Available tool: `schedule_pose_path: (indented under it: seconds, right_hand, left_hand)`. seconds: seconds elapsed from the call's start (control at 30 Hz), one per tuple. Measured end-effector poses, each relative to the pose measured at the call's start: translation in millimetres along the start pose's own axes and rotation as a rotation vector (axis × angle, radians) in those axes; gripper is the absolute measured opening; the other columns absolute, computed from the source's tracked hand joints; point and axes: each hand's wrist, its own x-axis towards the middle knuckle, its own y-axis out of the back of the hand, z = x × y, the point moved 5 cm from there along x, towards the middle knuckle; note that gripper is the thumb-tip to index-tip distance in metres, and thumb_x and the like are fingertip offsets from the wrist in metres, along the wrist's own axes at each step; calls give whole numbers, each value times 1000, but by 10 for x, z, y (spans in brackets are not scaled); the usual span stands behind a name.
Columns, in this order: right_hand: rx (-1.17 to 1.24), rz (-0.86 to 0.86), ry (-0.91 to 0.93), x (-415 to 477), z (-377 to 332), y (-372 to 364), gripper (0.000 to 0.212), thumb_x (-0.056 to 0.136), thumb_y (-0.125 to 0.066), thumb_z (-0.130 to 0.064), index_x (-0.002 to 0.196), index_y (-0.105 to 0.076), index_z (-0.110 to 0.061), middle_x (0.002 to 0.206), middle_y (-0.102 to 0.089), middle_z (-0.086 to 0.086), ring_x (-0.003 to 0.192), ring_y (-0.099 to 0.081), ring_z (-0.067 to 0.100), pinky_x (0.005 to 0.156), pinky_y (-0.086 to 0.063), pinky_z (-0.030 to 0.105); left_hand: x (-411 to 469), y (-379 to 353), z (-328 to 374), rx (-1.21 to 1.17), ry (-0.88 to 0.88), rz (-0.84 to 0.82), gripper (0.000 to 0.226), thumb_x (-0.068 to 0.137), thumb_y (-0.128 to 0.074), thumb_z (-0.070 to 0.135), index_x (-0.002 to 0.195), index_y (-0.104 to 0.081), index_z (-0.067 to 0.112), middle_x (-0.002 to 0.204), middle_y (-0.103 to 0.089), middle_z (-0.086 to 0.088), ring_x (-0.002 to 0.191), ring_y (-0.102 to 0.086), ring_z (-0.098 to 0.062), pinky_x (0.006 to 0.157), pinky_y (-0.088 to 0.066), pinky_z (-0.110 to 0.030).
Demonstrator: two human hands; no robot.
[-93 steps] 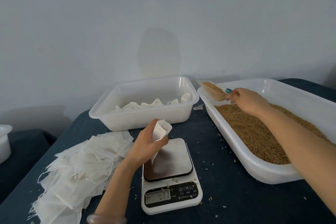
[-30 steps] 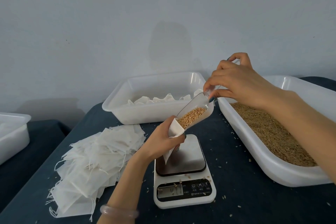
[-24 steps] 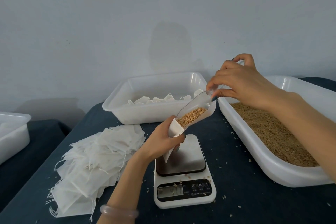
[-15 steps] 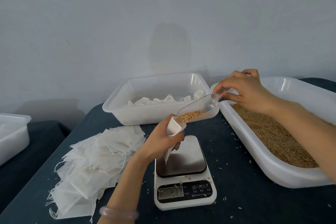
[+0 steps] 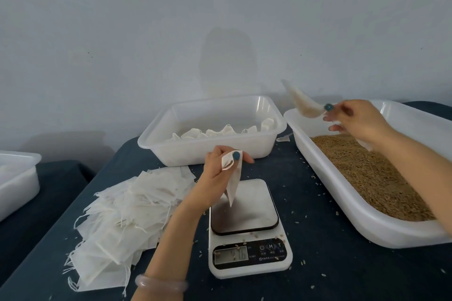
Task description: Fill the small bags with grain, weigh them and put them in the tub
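My left hand [image 5: 219,173] pinches a small white bag [image 5: 232,181] at its open top. The bag's lower tip rests on the steel plate of the white kitchen scale [image 5: 247,230], whose display is lit. My right hand [image 5: 352,122] holds a clear scoop [image 5: 303,102] by its handle, tipped up over the rim of the big white tray of brown grain [image 5: 367,176]. The scoop is blurred, so its contents cannot be told. Behind the scale stands the white tub [image 5: 212,151] with several filled bags [image 5: 220,132] in it.
A heap of flat empty bags [image 5: 122,225] with loose strings lies left of the scale on the dark blue cloth. Another white tub [image 5: 17,178] sits at the far left. Loose grains are scattered over the cloth and the scale.
My right hand has drawn the scoop away from the bag's mouth, back up over the grain tray. My left hand still holds the bag on the scale.
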Motion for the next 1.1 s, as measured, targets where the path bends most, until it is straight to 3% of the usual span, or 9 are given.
schedule_pose_path:
  seconds: [0.1,0.2,0.33,0.4,0.53,0.7,0.8,0.93,1.1]
  right_hand:
    - [-179,-11,-202,38,243,96,33,94,-57,-38,102,-65,-7,84,-71,4,70,-69,22,68,-56,36]
    - [-602,-70,-262,6,395,143,41,97,-53,-40,92,-65,-1,65,-57,7,60,-53,23,57,-38,30]
    - [-987,-289,-366,-72,533,66,52,95,-56,-43,122,-55,1,118,-60,15,99,-57,27,85,-45,32]
    - [-1101,-331,-371,-92,519,56,37,97,-55,-26,125,-54,-2,115,-58,11,90,-57,21,79,-48,27]
    - [-1242,-274,-247,-150,208,3,20,95,-55,-32,89,-59,-14,88,-58,2,81,-58,19,80,-51,32]
    - [-822,-131,139,-508,-601,-419,27,97,-46,-42,112,-55,-21,108,-62,0,96,-59,24,80,-49,37]
    - [-489,-222,244,-831,-789,-861,10,98,-46,-38,100,-51,-30,91,-63,-11,72,-58,6,57,-44,28]
    - [-312,-203,101,-889,-344,-1360,21,96,-50,-45,93,-44,-25,74,-56,-8,62,-54,5,51,-36,22]
    - [-296,-95,-97,-729,350,-1467,26,97,-46,-47,94,-48,-21,76,-57,-5,64,-54,8,51,-36,26]
  left_hand:
    - [9,-16,-3,19,-24,-19,30,99,-41,39,92,-67,51,111,-54,-9,103,-54,-15,90,-42,-21]
    - [10,-38,4,37,-80,-46,30,103,-44,27,103,-70,41,112,-61,0,108,-57,-8,95,-43,-21]
    - [36,-65,-25,76,-94,-102,34,102,-50,16,106,-69,43,114,-68,10,112,-60,-10,97,-47,-27]
    - [43,-40,-101,93,-41,-116,32,101,-51,12,105,-71,37,109,-69,15,108,-61,-7,95,-48,-24]
    - [37,84,-262,130,62,-61,17,99,-56,29,105,-68,39,104,-68,17,99,-61,-4,82,-45,-15]
    - [53,117,-364,226,90,-5,20,94,-56,44,113,-63,39,114,-64,22,108,-56,3,92,-42,-16]
    - [56,163,-405,210,95,67,36,96,-47,47,122,-61,26,109,-65,15,104,-58,-1,90,-44,-17]
    - [50,251,-499,213,147,143,34,102,-38,41,121,-61,23,104,-67,14,105,-60,-2,85,-43,-11]
    - [60,292,-567,203,203,247,44,101,-31,47,115,-62,19,99,-66,11,94,-63,-7,82,-47,-25]
